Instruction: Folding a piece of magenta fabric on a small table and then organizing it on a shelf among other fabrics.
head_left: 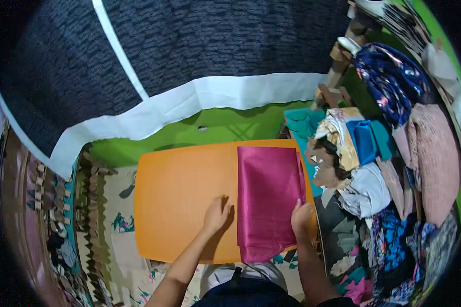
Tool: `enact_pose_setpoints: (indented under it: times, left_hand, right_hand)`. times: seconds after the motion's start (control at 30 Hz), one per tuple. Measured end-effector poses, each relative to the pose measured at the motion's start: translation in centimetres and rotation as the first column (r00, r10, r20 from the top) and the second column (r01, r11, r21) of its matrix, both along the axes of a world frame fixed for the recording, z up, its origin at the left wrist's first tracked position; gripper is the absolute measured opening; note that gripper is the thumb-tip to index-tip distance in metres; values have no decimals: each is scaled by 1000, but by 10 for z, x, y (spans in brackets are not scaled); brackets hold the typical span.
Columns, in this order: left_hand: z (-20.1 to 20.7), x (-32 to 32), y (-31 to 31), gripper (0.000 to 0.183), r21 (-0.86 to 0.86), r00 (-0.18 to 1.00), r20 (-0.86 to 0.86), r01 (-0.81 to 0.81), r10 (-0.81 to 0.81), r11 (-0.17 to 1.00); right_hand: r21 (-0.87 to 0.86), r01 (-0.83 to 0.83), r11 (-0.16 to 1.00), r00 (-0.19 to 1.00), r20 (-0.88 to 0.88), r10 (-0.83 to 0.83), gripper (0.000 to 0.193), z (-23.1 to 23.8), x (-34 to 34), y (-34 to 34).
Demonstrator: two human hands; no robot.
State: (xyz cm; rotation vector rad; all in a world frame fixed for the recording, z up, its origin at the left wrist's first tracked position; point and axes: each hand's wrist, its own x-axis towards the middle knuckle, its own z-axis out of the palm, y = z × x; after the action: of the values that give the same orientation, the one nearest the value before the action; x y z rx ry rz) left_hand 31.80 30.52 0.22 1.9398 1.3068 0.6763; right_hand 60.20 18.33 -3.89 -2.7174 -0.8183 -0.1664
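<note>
A folded piece of shiny magenta cloth (267, 199) lies on the right part of an orange table (182, 194). Its lower end hangs a little over the near edge. My right hand (302, 216) is closed at the cloth's right edge, thumb up, pinching that edge. Over the bare orange top, just left of the cloth, my left hand (218, 213) is open and holds nothing. Its fingers point toward the cloth's left edge without visibly gripping it.
Heaped clothes and fabrics, including a grey-white cloth (366, 192), crowd the right side. A pink textured cloth (430, 163) hangs beyond them. A wooden rack-like frame (95, 220) stands at left. Fabric scraps (123, 222) litter the floor. A green wall (174, 130) lies behind the table.
</note>
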Motion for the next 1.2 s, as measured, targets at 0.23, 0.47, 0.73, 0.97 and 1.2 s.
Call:
enact_pose_setpoints:
  times: [0.23, 0.47, 0.73, 0.97, 1.2]
  left_hand:
    - [-4, 5, -23, 45, -317, 966, 174, 238, -190, 918]
    - [26, -17, 16, 56, -939, 960, 274, 253, 63, 235]
    - [7, -54, 15, 46, -897, 900, 427, 408, 88, 171]
    - [-10, -58, 1, 41, -947, 943, 322, 322, 88, 10]
    - [47, -13, -20, 44, -873, 868, 468, 483, -167, 67]
  right_hand:
    - [31, 78, 996, 992, -104, -74, 40, 14, -48, -27]
    - [265, 269, 926, 18, -963, 271, 77, 34, -45, -74]
    - [264, 653, 710, -115, -892, 438, 101, 71, -122, -88]
    - [388, 705, 594, 107, -886, 452, 86, 54, -156, -149]
    - [410, 862, 296, 186, -802, 568, 58, 115, -187, -209]
